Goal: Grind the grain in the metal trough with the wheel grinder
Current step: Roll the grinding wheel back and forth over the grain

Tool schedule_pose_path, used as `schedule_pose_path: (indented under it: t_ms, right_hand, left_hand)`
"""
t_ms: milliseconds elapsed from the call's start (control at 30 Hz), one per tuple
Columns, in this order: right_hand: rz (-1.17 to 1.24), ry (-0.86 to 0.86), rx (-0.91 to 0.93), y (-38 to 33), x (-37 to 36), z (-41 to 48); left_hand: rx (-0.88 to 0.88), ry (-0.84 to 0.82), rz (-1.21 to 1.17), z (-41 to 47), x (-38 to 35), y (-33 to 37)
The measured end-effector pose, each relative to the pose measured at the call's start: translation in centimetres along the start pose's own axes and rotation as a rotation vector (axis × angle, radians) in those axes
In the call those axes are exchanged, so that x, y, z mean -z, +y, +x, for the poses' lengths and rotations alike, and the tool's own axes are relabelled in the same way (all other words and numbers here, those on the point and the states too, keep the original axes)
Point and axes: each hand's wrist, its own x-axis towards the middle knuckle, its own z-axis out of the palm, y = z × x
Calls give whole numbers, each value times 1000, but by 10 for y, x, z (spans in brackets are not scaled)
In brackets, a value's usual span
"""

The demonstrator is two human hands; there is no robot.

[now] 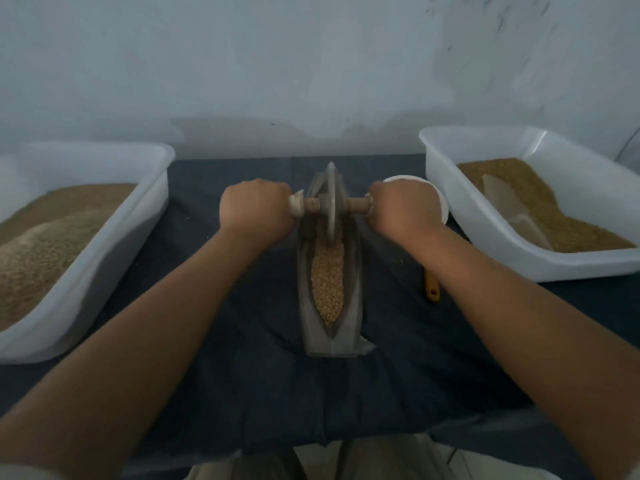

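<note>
In the head view, the left grip [258,206] is curled tight round one end of the wooden axle [356,204] of the wheel grinder [331,202], and the right grip [403,207] is clenched on the other end. The wheel stands upright between the two grips, with its lower edge down in the metal trough [308,306]. The trough runs from between the grips back toward the person, and pale grain [328,282] fills its channel. It sits on the dark cloth [242,341] that covers the worktop.

Outside the left grip, a white tub [152,216] holds heaped brown meal [52,237]. Outside the right grip, a second white tub [519,258] holds brown grain [540,195] and a pale scoop [512,209]. A white bowl [443,206] shows just behind the right grip; what it holds cannot be seen. A yellow handle [432,289] lies under the right forearm.
</note>
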Motion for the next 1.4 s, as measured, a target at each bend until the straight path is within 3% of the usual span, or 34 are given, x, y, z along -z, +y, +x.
schedule_pose_path:
  t_ms: [167, 300, 433, 533, 633, 800, 933, 1067, 1200, 1333, 1400]
  right_hand:
    - [47, -166, 73, -1, 17, -41]
    - [7, 1, 268, 2, 31, -91]
    - [2, -132, 140, 1, 18, -53]
    - [-11, -34, 26, 4, 1, -10]
    - [-1, -53, -25, 2, 2, 8]
    - [35, -139, 80, 1, 17, -51]
    - [43, 19, 217, 5, 22, -102]
    - [-8, -82, 52, 7, -2, -50]
    - [22, 5, -43, -2, -6, 0]
    - [59, -86, 14, -2, 8, -34]
    - [35, 8, 109, -4, 15, -74]
  left_hand:
    - [-85, -20, 37, -46, 5, -13]
    - [-191, 115, -36, -106, 10, -25]
    - [-114, 30, 52, -69, 7, -15]
    - [-32, -74, 25, -11, 8, -6]
    - [16, -97, 18, 3, 12, 3]
    - [-89, -6, 22, -68, 21, -9]
    - [-214, 115, -41, -107, 26, -20]
    - [-150, 19, 104, -48, 14, -10]
    - [-49, -89, 35, 13, 11, -7]
    - [-49, -79, -12, -33, 12, -9]
    - [-136, 29, -7, -75, 14, -15]
